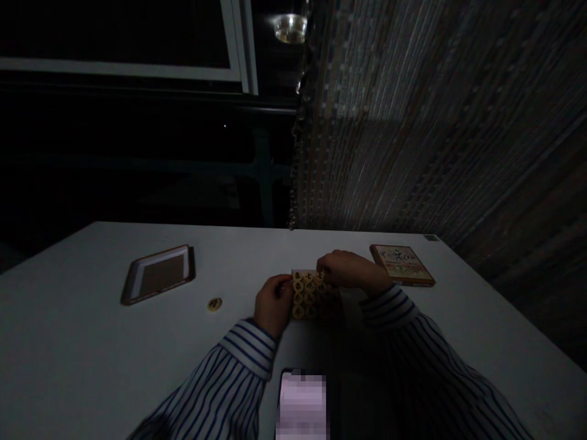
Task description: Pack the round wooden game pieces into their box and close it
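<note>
In the head view, the left hand (274, 304) is at the left edge of a box of round pieces (304, 298) on the white counter (174, 348), its fingers curled, with a dark gap between thumb and forefinger near the box's upper left corner; whether it grips the box or only steadies it, I cannot tell. The right hand (347, 269) reaches over the box's upper right part, fingers bent down among the pieces and close together; its fingertips are hidden, so I cannot tell whether it has hold of a piece. The box stands near the middle of the counter, and the pale pieces in it lie in rows, each marked with a dark character, the ones on the right in shadow. A single loose piece (214, 304) lies flat on the counter to the left of the left hand, well apart from the box. Farther left and beyond it is a shallow tray (160, 275) with a reddish-brown rim, and on the far right, beyond the right wrist, lies a flat box with printed characters (402, 265). Nearest the wearer, between the striped sleeves, is a phone (302, 406) with a lit, pixelated screen
</note>
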Demonstrator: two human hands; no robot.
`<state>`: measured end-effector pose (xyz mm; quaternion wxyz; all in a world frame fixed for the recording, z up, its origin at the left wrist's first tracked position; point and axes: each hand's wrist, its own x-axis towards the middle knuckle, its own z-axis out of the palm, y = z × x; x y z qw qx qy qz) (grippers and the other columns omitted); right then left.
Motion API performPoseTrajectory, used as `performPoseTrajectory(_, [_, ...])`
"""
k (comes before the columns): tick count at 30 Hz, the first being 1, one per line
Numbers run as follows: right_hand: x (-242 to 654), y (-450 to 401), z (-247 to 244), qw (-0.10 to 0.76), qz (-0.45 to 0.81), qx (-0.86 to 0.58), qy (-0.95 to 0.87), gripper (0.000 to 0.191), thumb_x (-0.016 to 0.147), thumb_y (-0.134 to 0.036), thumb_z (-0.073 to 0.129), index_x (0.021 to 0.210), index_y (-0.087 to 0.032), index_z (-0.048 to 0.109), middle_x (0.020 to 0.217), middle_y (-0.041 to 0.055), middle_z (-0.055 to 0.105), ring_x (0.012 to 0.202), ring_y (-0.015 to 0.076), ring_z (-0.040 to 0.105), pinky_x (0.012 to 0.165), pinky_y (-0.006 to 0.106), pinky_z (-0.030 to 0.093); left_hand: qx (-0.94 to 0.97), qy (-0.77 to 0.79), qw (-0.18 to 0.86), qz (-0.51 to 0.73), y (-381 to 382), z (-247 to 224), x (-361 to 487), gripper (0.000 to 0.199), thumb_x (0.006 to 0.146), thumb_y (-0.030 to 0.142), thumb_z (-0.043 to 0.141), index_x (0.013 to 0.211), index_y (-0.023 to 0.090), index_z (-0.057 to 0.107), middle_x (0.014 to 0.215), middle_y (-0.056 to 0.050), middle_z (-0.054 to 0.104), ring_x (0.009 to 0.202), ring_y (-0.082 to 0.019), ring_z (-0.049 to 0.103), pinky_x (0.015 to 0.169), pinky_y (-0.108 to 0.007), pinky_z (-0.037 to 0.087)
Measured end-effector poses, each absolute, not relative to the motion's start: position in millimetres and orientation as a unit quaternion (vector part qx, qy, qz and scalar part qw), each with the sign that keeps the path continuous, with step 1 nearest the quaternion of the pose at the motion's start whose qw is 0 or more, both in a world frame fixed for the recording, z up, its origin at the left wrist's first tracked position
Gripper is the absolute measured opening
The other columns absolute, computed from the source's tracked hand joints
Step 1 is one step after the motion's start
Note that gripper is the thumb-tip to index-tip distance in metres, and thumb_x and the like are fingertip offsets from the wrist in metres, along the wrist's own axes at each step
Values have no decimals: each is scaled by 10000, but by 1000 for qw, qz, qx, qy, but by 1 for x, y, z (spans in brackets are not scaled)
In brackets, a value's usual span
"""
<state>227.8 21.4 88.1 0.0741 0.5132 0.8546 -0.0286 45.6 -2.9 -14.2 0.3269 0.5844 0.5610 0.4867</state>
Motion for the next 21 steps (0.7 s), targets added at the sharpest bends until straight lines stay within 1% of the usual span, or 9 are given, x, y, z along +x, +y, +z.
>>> performPoseTrajectory(6, [227, 23, 88, 75, -32, 514, 854, 299, 738, -180, 459, 989, -210, 619, 942, 81, 644, 858, 201, 585, 673, 261, 396, 584, 568, 326, 480, -4, -11, 46, 224, 731, 271, 525, 885, 155, 638, 879, -77, 663, 788, -176, 619, 732, -314, 490])
performPoseTrajectory(10, [226, 23, 86, 77, -28, 516, 853, 302, 741, -172, 454, 990, -213, 620, 942, 81, 645, 849, 201, 587, 655, 258, 396, 587, 568, 326, 476, -5, -8, 46, 228, 729, 272, 525, 887, 151, 637, 876, -78, 663, 789, -177, 618, 731, -311, 491])
performPoseTrajectory(16, [226, 21, 89, 73, -31, 507, 858, 290, 743, -184, 446, 971, -203, 624, 927, 79, 646, 847, 202, 586, 653, 258, 393, 591, 553, 324, 490, -3, -14, 46, 224, 731, 274, 527, 885, 158, 639, 895, -76, 661, 820, -179, 614, 741, -308, 488])
performPoseTrajectory(21, [225, 20, 91, 81, -33, 511, 855, 300, 736, -184, 452, 983, -210, 621, 933, 81, 644, 849, 206, 585, 647, 260, 392, 583, 550, 332, 498, -3, -13, 46, 206, 721, 268, 540, 865, 167, 646, 844, -59, 666, 798, -173, 617, 735, -306, 489])
